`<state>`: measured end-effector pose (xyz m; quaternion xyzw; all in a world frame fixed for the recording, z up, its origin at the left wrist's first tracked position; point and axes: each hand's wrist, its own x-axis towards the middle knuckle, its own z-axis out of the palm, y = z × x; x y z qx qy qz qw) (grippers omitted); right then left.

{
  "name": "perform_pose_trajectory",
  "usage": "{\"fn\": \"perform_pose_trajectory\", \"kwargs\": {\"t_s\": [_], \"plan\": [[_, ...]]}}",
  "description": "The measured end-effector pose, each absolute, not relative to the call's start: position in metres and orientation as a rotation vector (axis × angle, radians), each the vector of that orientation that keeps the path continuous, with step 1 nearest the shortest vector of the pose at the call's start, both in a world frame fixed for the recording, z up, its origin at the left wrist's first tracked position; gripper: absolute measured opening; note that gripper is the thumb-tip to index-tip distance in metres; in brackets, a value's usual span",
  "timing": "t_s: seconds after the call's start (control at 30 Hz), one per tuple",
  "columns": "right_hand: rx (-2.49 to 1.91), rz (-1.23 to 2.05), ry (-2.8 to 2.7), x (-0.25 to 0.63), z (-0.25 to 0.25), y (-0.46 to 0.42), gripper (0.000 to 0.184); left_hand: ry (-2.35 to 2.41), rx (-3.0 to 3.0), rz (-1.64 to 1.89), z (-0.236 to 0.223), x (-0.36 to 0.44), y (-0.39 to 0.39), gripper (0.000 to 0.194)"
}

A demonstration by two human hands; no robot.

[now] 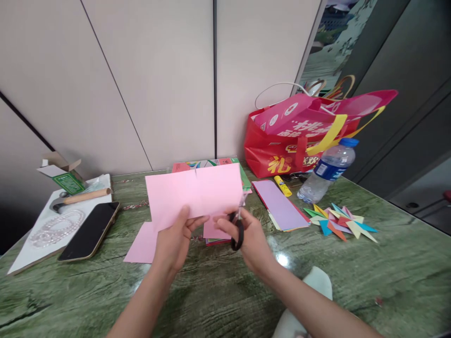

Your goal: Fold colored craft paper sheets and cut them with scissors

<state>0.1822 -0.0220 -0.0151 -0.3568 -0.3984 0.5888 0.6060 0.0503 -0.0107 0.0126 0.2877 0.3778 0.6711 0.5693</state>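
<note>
So my left grip (174,241) is pinching the pink paper (176,195) above the worktop's (207,286) middle, right grip (255,239) closed around the scissors (241,231), and besides a far-edge nick it looks uncut.

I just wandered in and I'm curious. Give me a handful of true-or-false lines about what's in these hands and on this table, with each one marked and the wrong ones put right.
1. The left hand has a pink sheet in its grip. True.
2. The right hand has nothing in its grip. False: it holds scissors with dark handles.
3. A phone lies to the left of both hands. True.
4. The bottle is topped in red. False: its cap is blue.
5. A yellow glue stick lies near the bottle. True.
6. The pointed paper pieces are inside the bag. False: they lie on the green table.
</note>
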Motion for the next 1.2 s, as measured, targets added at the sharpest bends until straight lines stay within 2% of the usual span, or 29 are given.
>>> {"fn": "perform_pose_trajectory", "kwargs": {"t_s": [0.13,0.23,0.57,0.97,1.1,1.2], "plan": [[-0.764,1.725,-1.241,0.177,-0.017,-0.031,0.038,0.861,0.666,1.686,0.015,0.041,-0.005,0.033],[-0.74,1.867,-1.297,0.175,-0.017,-0.036,0.043,0.826,0.69,1.697,0.017,0.04,-0.006,0.034],[-0.777,1.838,-1.319,0.176,-0.012,-0.036,0.045,0.823,0.753,1.653,0.023,0.051,-0.016,0.04],[-0.778,1.828,-1.334,0.176,-0.012,-0.038,0.046,0.822,0.72,1.675,0.023,0.05,-0.016,0.036],[-0.759,1.82,-1.312,0.176,-0.012,-0.037,0.046,0.846,0.706,1.625,0.021,0.056,-0.021,0.04],[-0.747,1.788,-1.303,0.177,-0.01,-0.036,0.045,0.868,0.703,1.572,0.02,0.06,-0.024,0.035]]}}
